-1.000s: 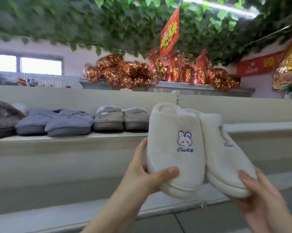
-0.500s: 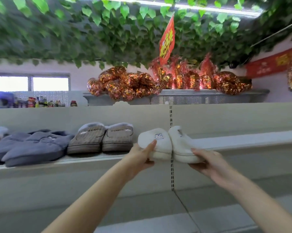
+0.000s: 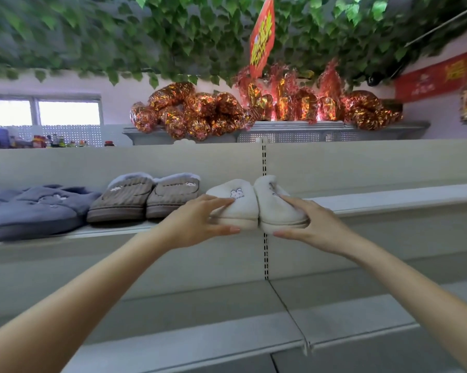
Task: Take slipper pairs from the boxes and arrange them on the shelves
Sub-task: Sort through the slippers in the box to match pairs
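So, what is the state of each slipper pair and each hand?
white slippers: side by side at the shelf edge, held by both hands.
left hand: grips the left white slipper.
right hand: grips the right white slipper.
brown slippers: resting on the shelf, untouched.
blue-grey slippers: resting on the shelf, untouched.

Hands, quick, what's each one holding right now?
Left hand: holds the left white slipper.
Right hand: holds the right white slipper beside it.
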`<state>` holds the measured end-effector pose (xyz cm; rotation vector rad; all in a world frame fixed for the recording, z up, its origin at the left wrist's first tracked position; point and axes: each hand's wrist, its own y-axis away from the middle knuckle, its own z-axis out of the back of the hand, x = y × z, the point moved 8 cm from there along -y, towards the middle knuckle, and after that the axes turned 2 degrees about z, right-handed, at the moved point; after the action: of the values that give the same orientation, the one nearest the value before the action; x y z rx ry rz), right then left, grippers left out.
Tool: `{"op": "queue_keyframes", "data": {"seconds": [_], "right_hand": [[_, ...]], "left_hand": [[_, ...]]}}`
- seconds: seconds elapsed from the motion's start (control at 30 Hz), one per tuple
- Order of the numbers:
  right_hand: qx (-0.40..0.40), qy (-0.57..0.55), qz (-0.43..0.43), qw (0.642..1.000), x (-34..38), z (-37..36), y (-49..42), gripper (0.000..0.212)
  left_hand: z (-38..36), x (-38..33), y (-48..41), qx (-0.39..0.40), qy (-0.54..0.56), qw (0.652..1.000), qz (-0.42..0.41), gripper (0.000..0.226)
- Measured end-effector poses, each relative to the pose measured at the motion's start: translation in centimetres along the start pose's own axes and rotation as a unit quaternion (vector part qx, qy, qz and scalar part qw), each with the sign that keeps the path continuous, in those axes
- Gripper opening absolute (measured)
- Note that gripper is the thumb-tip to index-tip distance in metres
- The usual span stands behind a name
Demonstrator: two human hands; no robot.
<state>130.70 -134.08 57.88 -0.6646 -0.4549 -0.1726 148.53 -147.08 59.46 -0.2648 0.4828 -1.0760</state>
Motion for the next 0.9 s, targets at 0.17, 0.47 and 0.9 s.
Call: {"op": "queue_keyframes", "data": {"seconds": [0.17,0.47,0.9], "right_hand": [[0.044,-0.019,-0.002,0.999,-0.7,0.4,-2.2,0.075],[0.062,-0.004,-0.003,0.998,-1.4,-1.9,-5.8,0.071],[0.116,0.044,-0.031,0.992,-1.6,-3.5,-7.8,0.08]], "left_hand": [[-0.1,0.5,-2.0,0.033,-0.15,0.988,0.031,0.07],[-0.8,3.3,-5.9,0.078,-0.291,0.95,0.08,0.071],[-1.7,5.7,-7.7,0.062,-0.286,0.952,0.088,0.07]]}}
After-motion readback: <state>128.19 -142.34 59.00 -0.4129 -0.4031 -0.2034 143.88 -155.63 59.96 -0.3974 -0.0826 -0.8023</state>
